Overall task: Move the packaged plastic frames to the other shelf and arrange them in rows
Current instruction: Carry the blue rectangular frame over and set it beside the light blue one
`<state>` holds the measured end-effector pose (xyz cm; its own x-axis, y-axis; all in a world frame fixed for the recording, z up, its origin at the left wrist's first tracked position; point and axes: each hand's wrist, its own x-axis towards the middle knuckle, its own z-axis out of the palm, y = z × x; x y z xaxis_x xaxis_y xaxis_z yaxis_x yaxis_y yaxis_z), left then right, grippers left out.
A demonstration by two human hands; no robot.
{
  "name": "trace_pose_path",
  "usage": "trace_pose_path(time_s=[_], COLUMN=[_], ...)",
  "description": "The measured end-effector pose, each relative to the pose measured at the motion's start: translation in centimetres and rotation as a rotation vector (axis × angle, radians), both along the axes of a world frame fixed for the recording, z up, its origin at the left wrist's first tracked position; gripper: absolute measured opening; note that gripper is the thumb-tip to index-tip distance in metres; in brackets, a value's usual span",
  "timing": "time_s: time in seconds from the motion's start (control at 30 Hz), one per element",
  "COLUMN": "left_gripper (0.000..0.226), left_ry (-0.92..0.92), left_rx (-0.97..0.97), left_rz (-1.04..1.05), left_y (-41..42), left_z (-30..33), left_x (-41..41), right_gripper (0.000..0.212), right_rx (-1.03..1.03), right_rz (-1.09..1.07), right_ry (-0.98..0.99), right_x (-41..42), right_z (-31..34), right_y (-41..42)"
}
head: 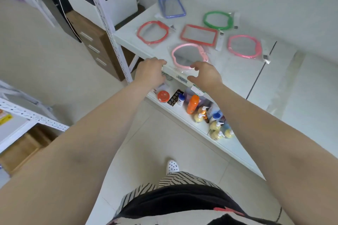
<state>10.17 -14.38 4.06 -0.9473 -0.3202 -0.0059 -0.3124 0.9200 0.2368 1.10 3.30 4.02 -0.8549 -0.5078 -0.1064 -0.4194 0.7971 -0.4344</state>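
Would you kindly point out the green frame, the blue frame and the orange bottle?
green frame (pixel 206 19), head view, left rim.
blue frame (pixel 161 5), head view, left edge.
orange bottle (pixel 192 104), head view, body.

Looks like a small shop or stockroom: white perforated-steel shelving upright (pixel 108 23), white shelf board (pixel 237 71) with bagged coloured plastic frames (pixel 199 35), lower shelf of assorted lotion and pump bottles (pixel 193 104), brown cardboard cartons (pixel 91 42), tiled floor (pixel 142 151).

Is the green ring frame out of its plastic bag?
No, the green frame lies flat on the shelf, sealed inside its clear bag.
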Motion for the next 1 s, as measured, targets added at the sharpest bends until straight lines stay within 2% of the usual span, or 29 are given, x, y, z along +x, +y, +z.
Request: trace_pose_path(time_s=[0.23,0.5,0.73,1.0], left_gripper=[0.056,0.054,0.025,0.047], left_ry=[-0.025,-0.032,0.015,0.024], left_rx=[0.032,0.02,-0.047,-0.022], left_rz=[0.008,-0.129,-0.348,-0.553], left_y=[-4.6,-10.2,-16.6,-19.5], left_z=[0.0,-0.4,-0.2,0.8], left_x=[-4.7,-11.6,-16.7,-20.3], right_gripper=[0.045,0.045,0.045,0.047], right_rx=[0.007,0.006,0.018,0.059], right_rz=[-0.017,-0.127,-0.362,-0.586], right_ry=[-0.014,-0.019,0.003,-0.006], right_x=[-5.0,-9.2,-9.4,-8.3], right_z=[0.3,-0.3,-0.4,0.2], right_y=[-4.9,-9.8,-14.9,-18.3])
